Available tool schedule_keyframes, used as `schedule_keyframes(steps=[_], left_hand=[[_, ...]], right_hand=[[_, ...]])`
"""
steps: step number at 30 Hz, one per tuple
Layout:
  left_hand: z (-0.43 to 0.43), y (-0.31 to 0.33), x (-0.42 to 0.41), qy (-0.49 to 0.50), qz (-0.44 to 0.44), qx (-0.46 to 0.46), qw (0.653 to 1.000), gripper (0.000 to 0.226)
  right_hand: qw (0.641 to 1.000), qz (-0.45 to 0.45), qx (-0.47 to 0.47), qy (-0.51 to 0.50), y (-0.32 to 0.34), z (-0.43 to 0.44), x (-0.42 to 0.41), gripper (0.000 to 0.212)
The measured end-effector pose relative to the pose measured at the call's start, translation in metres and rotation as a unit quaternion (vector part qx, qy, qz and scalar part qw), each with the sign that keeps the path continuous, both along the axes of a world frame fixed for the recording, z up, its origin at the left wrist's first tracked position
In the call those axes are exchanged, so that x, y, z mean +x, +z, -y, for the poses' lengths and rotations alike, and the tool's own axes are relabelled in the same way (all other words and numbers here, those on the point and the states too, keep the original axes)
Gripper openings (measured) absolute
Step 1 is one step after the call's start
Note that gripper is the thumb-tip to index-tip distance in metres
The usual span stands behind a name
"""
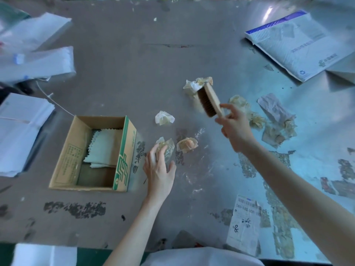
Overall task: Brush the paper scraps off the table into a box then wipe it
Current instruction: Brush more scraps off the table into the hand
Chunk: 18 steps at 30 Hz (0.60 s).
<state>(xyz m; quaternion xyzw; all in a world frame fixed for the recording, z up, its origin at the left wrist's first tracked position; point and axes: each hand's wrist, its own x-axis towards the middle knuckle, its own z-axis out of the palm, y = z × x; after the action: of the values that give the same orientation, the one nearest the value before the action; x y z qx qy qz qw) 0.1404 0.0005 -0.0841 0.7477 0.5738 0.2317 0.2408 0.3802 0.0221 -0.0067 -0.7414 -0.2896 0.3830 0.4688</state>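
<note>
My right hand (233, 123) grips the handle of a wooden brush (209, 101), held tilted above the grey table (115, 54), its bristles beside a crumpled scrap (193, 86). My left hand (158, 167) lies on the table with its fingertips on a clear crumpled scrap (169, 148). More scraps sit nearby: a white one (164, 118), a tan one (187, 144) and several at the right (276, 120). An open cardboard box (75, 150) with green print stands to the left, with a pale cloth (104, 146) inside.
White padded envelopes lie stacked at the left (21, 131) and upper left (38, 64). A printed mailer bag (299, 43) lies at the upper right. A shipping label (245, 223) is stuck near the front edge. The tabletop is worn, with peeled patches.
</note>
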Motion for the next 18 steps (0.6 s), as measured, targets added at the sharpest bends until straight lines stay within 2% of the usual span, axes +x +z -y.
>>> schedule_keyframes(steps=[4, 9, 14, 18], left_hand=[[-0.002, 0.001, 0.004, 0.003, 0.007, -0.006, 1.0, 0.047], [-0.007, 0.004, 0.008, 0.004, 0.004, 0.003, 1.0, 0.048], [-0.008, 0.005, 0.012, 0.006, 0.006, 0.008, 1.0, 0.05], [-0.006, 0.001, 0.013, 0.005, 0.004, 0.0, 1.0, 0.054]], right_hand=[[0.998, 0.052, -0.017, -0.041, 0.002, -0.049, 0.024, 0.047], [0.991, 0.12, -0.047, -0.028, 0.002, -0.102, 0.038, 0.049], [0.978, 0.186, -0.089, 0.026, -0.013, -0.124, 0.04, 0.047], [0.973, 0.168, -0.124, 0.103, -0.025, -0.112, 0.034, 0.049]])
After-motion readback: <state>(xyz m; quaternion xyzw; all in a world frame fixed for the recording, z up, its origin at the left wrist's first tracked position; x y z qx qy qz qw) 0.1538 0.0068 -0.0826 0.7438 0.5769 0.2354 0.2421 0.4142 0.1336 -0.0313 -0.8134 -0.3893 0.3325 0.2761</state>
